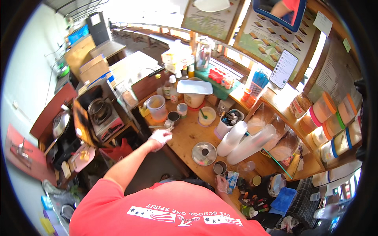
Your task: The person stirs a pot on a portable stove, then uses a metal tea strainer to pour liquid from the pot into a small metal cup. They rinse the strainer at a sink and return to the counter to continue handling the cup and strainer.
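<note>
My left hand (161, 137), in a thin clear plastic glove, is over the left edge of the wooden counter (189, 132), its fingers bent; whether it holds anything cannot be told. Just beyond it are a crumpled whitish item (169, 125) and a dark-mouthed cup (173, 116). My right hand (222, 184), also gloved, is low at the near side of the counter, its fingers closed at the lower side of a small metal cup (220, 168). A round metal tray (204, 153) with a small dark round thing on it lies left of that cup. A blue-and-white packet (232, 179) lies beside my right hand.
Stacked clear plastic cups (251, 144) lean on the counter's right. Behind stand a utensil holder (226, 126), a tub with a green spoon (207, 116), a plastic pitcher (156, 107) and a tray-topped container (194, 97). A gas stove (107, 121) stands left, lidded jars (323, 109) right.
</note>
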Available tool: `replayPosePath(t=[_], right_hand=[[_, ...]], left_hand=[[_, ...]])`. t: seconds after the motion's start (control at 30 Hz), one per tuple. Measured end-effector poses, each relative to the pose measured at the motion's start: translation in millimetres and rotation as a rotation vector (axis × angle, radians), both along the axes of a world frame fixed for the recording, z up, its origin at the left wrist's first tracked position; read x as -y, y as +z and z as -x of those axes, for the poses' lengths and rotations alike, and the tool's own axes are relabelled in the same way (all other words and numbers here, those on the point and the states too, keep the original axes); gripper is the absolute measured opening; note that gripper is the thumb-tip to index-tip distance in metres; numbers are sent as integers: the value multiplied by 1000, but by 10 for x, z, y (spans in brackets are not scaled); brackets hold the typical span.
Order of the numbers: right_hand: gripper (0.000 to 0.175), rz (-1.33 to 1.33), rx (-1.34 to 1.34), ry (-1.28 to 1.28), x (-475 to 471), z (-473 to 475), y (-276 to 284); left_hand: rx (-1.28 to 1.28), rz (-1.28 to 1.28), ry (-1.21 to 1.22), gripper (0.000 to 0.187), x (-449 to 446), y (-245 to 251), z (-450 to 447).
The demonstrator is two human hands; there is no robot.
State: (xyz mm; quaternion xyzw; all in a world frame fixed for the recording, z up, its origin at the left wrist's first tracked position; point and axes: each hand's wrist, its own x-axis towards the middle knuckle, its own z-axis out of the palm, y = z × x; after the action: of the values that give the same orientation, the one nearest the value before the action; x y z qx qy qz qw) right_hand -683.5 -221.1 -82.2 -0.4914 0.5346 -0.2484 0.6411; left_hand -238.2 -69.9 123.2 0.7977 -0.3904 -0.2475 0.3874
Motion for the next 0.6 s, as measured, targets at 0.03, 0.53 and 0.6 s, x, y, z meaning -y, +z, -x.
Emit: replayPosePath(t=[0.03, 0.53, 0.6], right_hand=[[35, 11, -79, -22, -3, 7, 1], [43, 215, -556, -440, -734, -594, 812], [42, 176, -550, -503, -861, -732, 835]], left_hand=[[86, 39, -101, 26, 388, 222, -200], [326, 471, 353, 66, 4954, 1237, -1955], [134, 478, 306, 59, 5276, 1151, -2173]])
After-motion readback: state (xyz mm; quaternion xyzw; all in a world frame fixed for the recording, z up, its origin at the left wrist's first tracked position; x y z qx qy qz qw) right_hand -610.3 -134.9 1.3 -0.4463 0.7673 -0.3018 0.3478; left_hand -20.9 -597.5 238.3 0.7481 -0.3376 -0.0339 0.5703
